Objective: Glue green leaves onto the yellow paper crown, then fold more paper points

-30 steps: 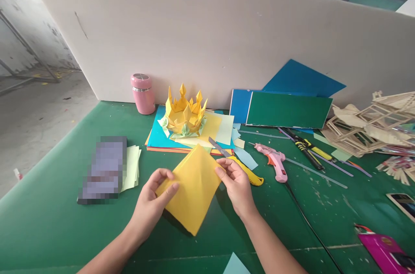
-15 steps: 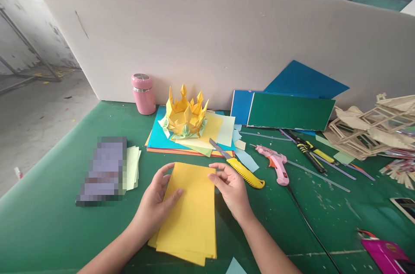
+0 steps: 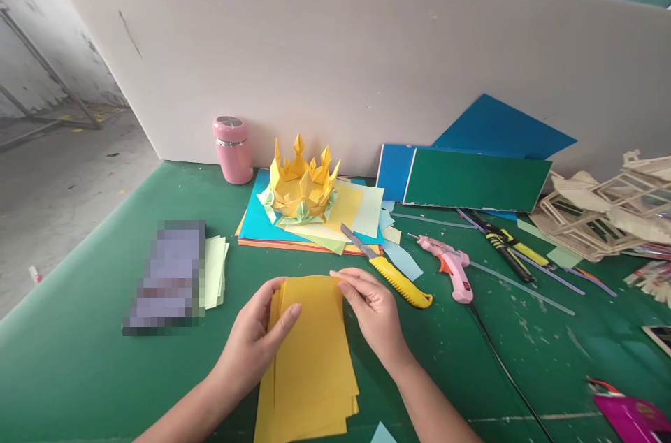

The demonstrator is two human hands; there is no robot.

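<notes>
At flecked green table [image 3: 456, 373], pale partition [image 3: 314, 45] behind: yellow sheets [image 3: 314, 359].

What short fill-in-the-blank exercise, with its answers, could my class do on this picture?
1. The left hand and right hand hold sheets of paper coloured ____.
2. The glue gun is mostly ____.
3. In the picture, the lidded bottle stands to the ____ of the paper crown.
4. The tabletop is coloured ____.

Missing words: yellow; pink; left; green.
</notes>
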